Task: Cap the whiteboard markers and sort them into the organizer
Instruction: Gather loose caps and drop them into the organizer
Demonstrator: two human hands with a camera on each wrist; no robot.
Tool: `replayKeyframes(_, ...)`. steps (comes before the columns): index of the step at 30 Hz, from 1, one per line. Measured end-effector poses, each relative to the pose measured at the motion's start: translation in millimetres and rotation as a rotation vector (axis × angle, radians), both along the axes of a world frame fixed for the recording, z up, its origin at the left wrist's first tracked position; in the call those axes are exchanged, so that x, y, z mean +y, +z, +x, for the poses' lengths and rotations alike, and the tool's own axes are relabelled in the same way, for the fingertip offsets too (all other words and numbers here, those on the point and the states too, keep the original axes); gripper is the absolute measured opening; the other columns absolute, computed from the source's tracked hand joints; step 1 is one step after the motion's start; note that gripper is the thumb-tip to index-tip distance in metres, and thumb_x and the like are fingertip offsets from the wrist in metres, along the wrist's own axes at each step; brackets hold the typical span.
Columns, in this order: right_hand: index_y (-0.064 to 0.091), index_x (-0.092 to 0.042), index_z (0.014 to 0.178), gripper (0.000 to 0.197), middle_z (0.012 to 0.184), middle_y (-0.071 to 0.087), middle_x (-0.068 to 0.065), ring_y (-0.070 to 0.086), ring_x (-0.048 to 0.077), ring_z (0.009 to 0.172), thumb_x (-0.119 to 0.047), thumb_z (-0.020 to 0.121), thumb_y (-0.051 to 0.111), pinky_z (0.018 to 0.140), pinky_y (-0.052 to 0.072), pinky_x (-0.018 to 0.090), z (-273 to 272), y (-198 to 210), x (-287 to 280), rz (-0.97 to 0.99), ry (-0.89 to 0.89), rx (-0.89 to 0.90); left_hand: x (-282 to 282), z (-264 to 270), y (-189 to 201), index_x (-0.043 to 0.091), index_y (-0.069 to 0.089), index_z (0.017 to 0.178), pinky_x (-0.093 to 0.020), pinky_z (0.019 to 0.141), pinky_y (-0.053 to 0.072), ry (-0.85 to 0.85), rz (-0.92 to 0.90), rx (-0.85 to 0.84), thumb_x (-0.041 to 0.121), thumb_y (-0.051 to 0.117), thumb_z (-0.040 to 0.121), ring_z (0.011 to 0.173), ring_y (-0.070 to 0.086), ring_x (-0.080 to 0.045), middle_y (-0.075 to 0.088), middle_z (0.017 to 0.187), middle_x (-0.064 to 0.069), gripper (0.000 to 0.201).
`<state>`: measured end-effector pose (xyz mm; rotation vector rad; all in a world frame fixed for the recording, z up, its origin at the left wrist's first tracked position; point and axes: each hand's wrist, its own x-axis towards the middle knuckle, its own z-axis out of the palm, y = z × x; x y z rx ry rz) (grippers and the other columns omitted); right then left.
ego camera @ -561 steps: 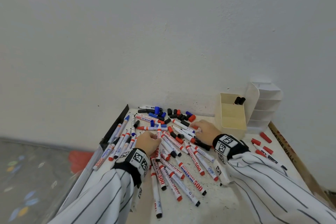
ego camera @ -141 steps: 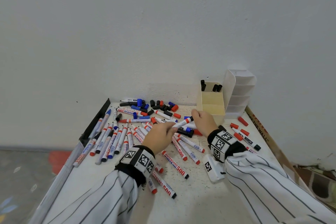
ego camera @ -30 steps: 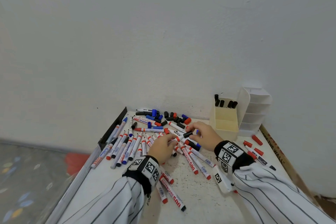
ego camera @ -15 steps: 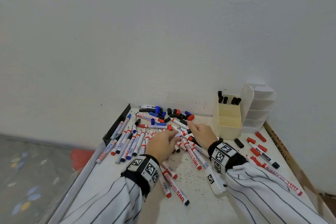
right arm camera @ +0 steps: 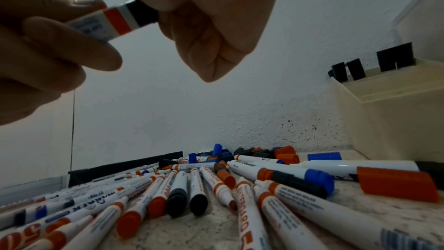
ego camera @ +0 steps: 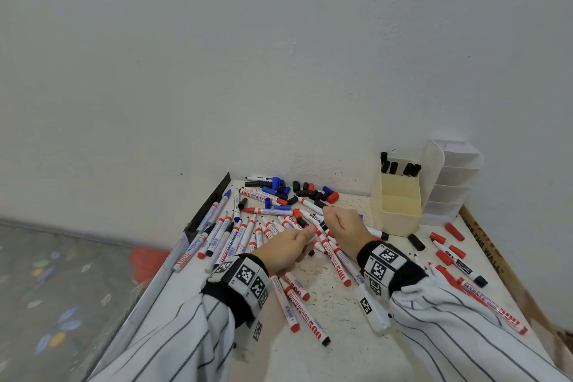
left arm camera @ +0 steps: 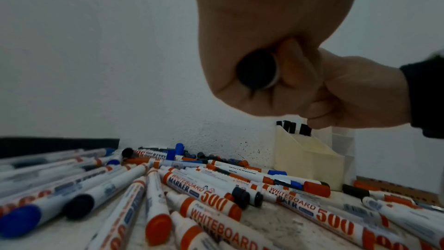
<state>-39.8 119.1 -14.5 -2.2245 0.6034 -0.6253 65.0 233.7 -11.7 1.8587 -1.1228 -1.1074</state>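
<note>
My left hand (ego camera: 291,243) grips a white whiteboard marker (right arm camera: 96,24) with an orange band, held just above the pile. My right hand (ego camera: 341,222) pinches the black cap (right arm camera: 141,14) sitting on that marker's tip. In the left wrist view the marker's black butt end (left arm camera: 257,71) shows inside my left fist (left arm camera: 264,45). Many loose markers (ego camera: 242,236) and caps (ego camera: 310,191) in red, blue and black lie on the white table (ego camera: 335,329). The beige organizer (ego camera: 397,217) stands at the back right with several black-capped markers (ego camera: 400,166) upright in it.
White stepped compartments (ego camera: 449,177) adjoin the organizer against the wall. Red caps and markers (ego camera: 449,253) lie to the right, and a loose black cap (ego camera: 416,242) lies in front of the organizer. A black strip (ego camera: 207,208) edges the table's left side.
My hands have drawn closer together over the pile, and the black cap in my right hand now sits on the tip of the marker in my left hand.
</note>
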Motion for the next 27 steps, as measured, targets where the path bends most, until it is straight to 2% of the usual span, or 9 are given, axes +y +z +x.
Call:
replayKeyframes(3, 0.038, -0.021, 0.058, 0.041, 0.053, 0.032, -0.004, 0.031, 0.007, 0.05, -0.017, 0.099, 0.034, 0.05, 0.028, 0.017, 2, -1, -2, -0.028, 0.038, 0.032, 2, 2, -3, 0.018, 0.041, 0.066, -0.016, 0.037, 0.026, 0.005, -0.026, -0.012, 0.047, 0.024, 0.098, 0.038, 0.027, -0.005, 0.035, 0.056, 0.005, 0.046)
replayKeyframes(5, 0.039, -0.021, 0.059, 0.04, 0.054, 0.033, -0.004, 0.032, 0.008, 0.052, -0.019, 0.099, 0.033, 0.052, 0.026, 0.018, 3, -2, -5, -0.033, 0.057, 0.061, 1, 3, -5, 0.018, 0.046, 0.07, -0.015, 0.044, 0.032, 0.01, -0.049, -0.044, 0.046, 0.025, 0.098, 0.044, 0.034, -0.006, 0.04, 0.059, 0.004, 0.045)
replayKeyframes(10, 0.041, -0.021, 0.057, 0.041, 0.054, 0.037, -0.003, 0.034, 0.01, 0.051, -0.026, 0.098, 0.038, 0.053, 0.029, 0.022, 4, -3, -17, -0.093, -0.005, 0.13, -6, 9, -18, 0.014, 0.053, 0.107, -0.025, 0.08, 0.043, 0.169, -0.062, -0.337, 0.042, 0.027, 0.099, 0.085, 0.049, -0.012, 0.052, 0.095, 0.001, 0.039)
replayKeyframes(13, 0.045, -0.016, 0.06, 0.042, 0.055, 0.039, 0.001, 0.037, 0.014, 0.054, -0.032, 0.098, 0.036, 0.057, 0.033, 0.027, 0, -1, -28, -0.061, -0.121, 0.123, -2, 14, -23, 0.008, 0.048, 0.115, -0.025, 0.072, 0.049, 0.274, 0.148, -0.431, 0.031, 0.038, 0.098, 0.08, 0.052, -0.012, 0.056, 0.1, -0.005, 0.031)
replayKeyframes(16, 0.041, -0.019, 0.056, 0.044, 0.053, 0.038, -0.002, 0.035, 0.012, 0.051, -0.03, 0.098, 0.037, 0.053, 0.029, 0.026, -10, 2, -36, -0.069, -0.195, 0.107, 6, 12, -32, 0.003, 0.055, 0.111, -0.029, 0.092, 0.049, 0.112, 0.447, -0.514, 0.026, 0.047, 0.095, 0.09, 0.057, -0.017, 0.061, 0.105, -0.011, 0.029)
replayKeyframes(18, 0.038, -0.019, 0.054, 0.045, 0.051, 0.037, -0.002, 0.034, 0.012, 0.05, -0.031, 0.098, 0.038, 0.054, 0.029, 0.028, -16, 2, -41, -0.087, -0.232, 0.125, 6, 10, -43, 0.004, 0.058, 0.112, -0.026, 0.087, 0.049, 0.068, 0.524, -0.478, 0.027, 0.058, 0.088, 0.085, 0.054, -0.016, 0.062, 0.101, -0.008, 0.034)
replayKeyframes(21, 0.037, -0.017, 0.053, 0.046, 0.051, 0.035, 0.0, 0.033, 0.014, 0.05, -0.032, 0.097, 0.04, 0.053, 0.027, 0.028, -22, -4, -47, -0.091, -0.276, 0.163, 1, 6, -50, 0.009, 0.059, 0.098, -0.023, 0.075, 0.048, 0.055, 0.533, -0.478, 0.029, 0.065, 0.083, 0.078, 0.053, -0.015, 0.061, 0.093, -0.004, 0.026)
replayKeyframes(25, 0.038, -0.018, 0.054, 0.045, 0.052, 0.036, 0.001, 0.034, 0.014, 0.051, -0.032, 0.097, 0.04, 0.052, 0.028, 0.027, -31, -9, -52, -0.085, -0.302, 0.171, -7, 1, -51, 0.006, 0.057, 0.115, -0.027, 0.088, 0.049, 0.055, 0.543, -0.556, 0.04, 0.067, 0.08, 0.095, 0.061, -0.017, 0.064, 0.107, -0.006, 0.049)
replayKeyframes(27, 0.04, -0.018, 0.056, 0.044, 0.054, 0.039, 0.001, 0.035, 0.014, 0.052, -0.033, 0.096, 0.04, 0.054, 0.03, 0.027, -34, -11, -55, -0.082, -0.307, 0.177, -9, -2, -53, 0.007, 0.053, 0.118, -0.025, 0.086, 0.049, 0.062, 0.544, -0.592, 0.044, 0.066, 0.08, 0.097, 0.058, -0.017, 0.061, 0.112, -0.006, 0.054)
